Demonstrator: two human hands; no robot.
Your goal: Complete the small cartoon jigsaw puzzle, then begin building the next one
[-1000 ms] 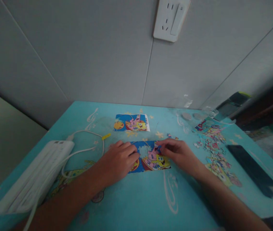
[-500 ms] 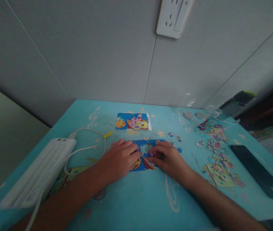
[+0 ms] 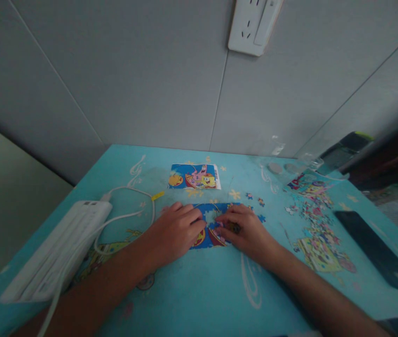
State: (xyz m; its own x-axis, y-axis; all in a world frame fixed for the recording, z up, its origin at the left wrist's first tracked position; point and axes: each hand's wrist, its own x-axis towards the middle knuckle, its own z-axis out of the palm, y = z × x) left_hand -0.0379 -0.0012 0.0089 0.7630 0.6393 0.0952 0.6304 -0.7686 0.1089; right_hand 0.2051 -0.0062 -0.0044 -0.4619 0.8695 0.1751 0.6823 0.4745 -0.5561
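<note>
head view: left hand [image 3: 176, 231] flat, right hand [image 3: 246, 230] grip pinching piece on flat rectangular puzzle [image 3: 210, 223].

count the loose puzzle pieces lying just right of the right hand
3 that I can make out: two small pieces beyond the right hand, one blue piece beside it. Others may hide under the hand.

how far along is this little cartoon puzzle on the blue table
Mostly done: the puzzle under the hands shows a joined picture with a pale gap near its top middle. In hand: the left hand lies on its left part, and the right hand presses near the gap. Left: that gap, with loose pieces lying just right. The reference picture sits behind.
</note>
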